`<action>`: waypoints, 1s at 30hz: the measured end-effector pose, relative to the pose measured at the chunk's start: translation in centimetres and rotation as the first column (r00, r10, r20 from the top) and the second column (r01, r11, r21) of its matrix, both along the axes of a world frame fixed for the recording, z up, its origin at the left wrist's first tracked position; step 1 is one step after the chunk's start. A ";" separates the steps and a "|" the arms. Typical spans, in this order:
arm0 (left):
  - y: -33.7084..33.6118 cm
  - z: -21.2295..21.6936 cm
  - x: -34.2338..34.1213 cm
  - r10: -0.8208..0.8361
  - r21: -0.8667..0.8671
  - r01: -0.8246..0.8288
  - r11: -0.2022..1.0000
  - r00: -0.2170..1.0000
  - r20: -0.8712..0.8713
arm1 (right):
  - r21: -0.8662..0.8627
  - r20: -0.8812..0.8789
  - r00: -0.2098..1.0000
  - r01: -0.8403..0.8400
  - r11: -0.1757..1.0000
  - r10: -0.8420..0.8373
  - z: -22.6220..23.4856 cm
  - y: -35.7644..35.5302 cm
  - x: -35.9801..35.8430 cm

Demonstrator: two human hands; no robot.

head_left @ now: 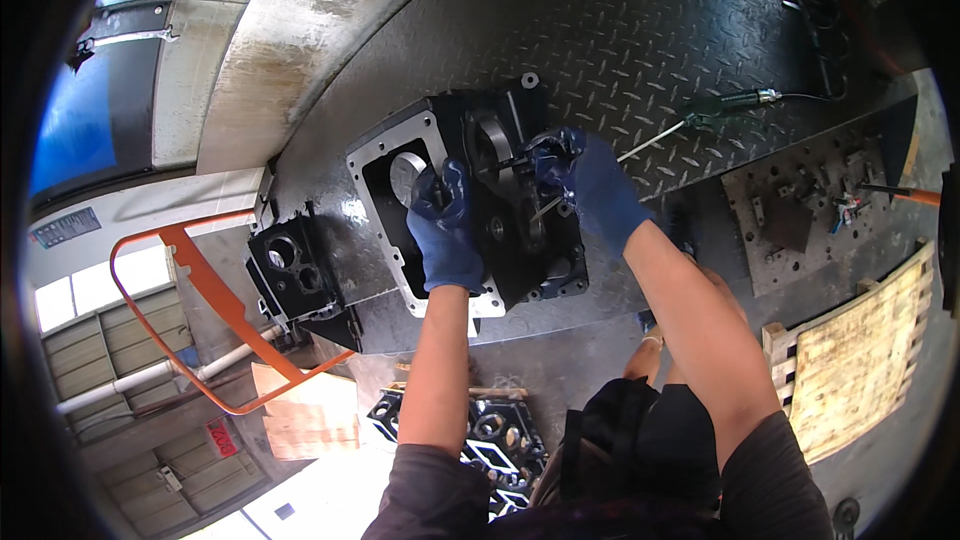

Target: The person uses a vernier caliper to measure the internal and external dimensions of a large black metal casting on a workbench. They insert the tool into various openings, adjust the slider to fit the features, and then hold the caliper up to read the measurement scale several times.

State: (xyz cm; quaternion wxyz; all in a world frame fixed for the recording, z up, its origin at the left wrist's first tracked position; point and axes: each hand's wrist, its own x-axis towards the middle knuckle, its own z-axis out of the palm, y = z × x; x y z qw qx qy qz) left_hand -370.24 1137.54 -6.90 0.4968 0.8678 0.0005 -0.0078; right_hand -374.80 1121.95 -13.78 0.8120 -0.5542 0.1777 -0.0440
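A black cast-metal housing with a bare silver flange and round bores lies on the dark bench in front of me. My left hand, in a dark blue glove, is over the flanged opening with its fingers curled; what they grip is hidden. My right hand, gloved alike, is above the housing's right part. Its fingers are pinched at the end of a small dark piece that I cannot name. A long thin rod runs from a blow gun and seems to pass under my right hand.
The bench top has a raised tread pattern. Farther left sit a smaller black housing and an orange metal frame. A drilled steel plate and a wooden pallet lie at right. More castings are below the bench edge.
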 end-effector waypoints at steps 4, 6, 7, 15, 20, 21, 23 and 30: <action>1.0 -0.8 0.7 0.017 0.206 -0.015 0.979 1.000 -0.009 | 0.173 -0.159 0.983 -0.067 0.983 0.095 1.4 -0.2 0.2; 0.9 -1.5 0.6 0.055 0.236 -0.072 0.969 0.995 0.081 | 0.124 -0.195 0.972 -0.108 0.986 0.131 2.4 -0.4 0.1; 0.8 -1.7 0.5 0.031 0.267 -0.090 0.960 0.975 0.219 | 0.127 -0.231 0.967 -0.085 0.988 0.112 2.3 -0.3 0.2; -0.3 0.0 0.0 -0.260 0.400 -0.047 0.915 0.691 0.674 | -0.050 -0.197 0.977 -0.094 0.994 0.082 1.6 0.9 0.6; -0.8 0.7 0.5 -0.499 0.531 0.174 0.829 0.657 0.565 | 0.421 -0.151 0.985 -0.013 0.907 0.084 0.0 0.9 1.2; -0.8 1.1 0.4 -0.532 0.562 0.219 0.798 0.695 0.484 | 0.509 -0.175 0.982 0.025 0.860 0.075 0.3 0.9 1.2; 0.0 0.9 0.9 -0.618 0.622 0.308 0.720 0.693 0.371 | 0.413 -0.249 0.963 0.010 0.911 0.102 1.0 0.7 1.0; -0.5 1.7 0.5 -0.604 0.652 0.359 0.667 0.774 0.192 | -0.726 -0.025 0.992 -0.101 0.680 0.121 0.1 0.3 1.0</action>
